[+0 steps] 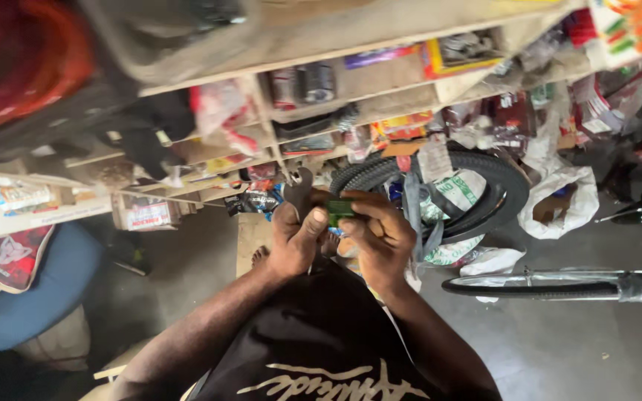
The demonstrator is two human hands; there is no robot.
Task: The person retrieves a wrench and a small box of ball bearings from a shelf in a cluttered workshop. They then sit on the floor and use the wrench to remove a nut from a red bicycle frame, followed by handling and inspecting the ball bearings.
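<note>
Both hands [339, 238] around small green box [340, 209] (long axis sideways)

wooden shelves [380, 82] crammed with packets stand above a grey concrete floor [559, 341]; tyres [440, 189] lean below them.

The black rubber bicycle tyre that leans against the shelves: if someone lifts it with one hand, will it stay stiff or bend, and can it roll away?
The black rubber bicycle tyre shows no rim inside, so it would probably sag and flex when lifted. It looks thin-walled, so likely light for its size. Its knobbly tread should give a sure grip. Being round, it might roll if stood on edge and pushed.
</note>
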